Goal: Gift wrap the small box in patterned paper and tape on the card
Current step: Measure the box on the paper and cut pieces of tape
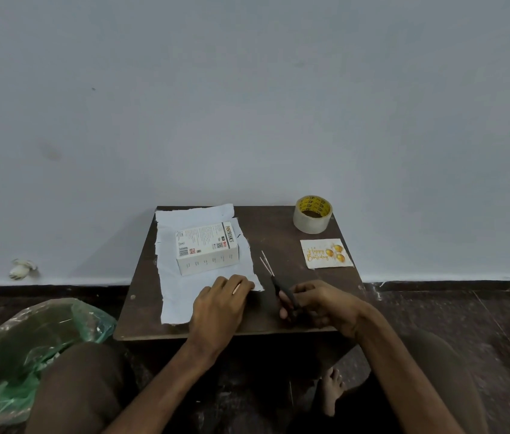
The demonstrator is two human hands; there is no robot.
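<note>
Small box (206,247) sits on the paper (178,296), on the far left part of the desk (278,233); your left hand (220,303) lies on the paper's near corner, fingers (241,285) loosely bent, pressing it flat; your right hand (322,305) grips the scissors (285,291), blades open a little; keep the paper still and cut slowly in a straight line, away from your fingers.
</note>
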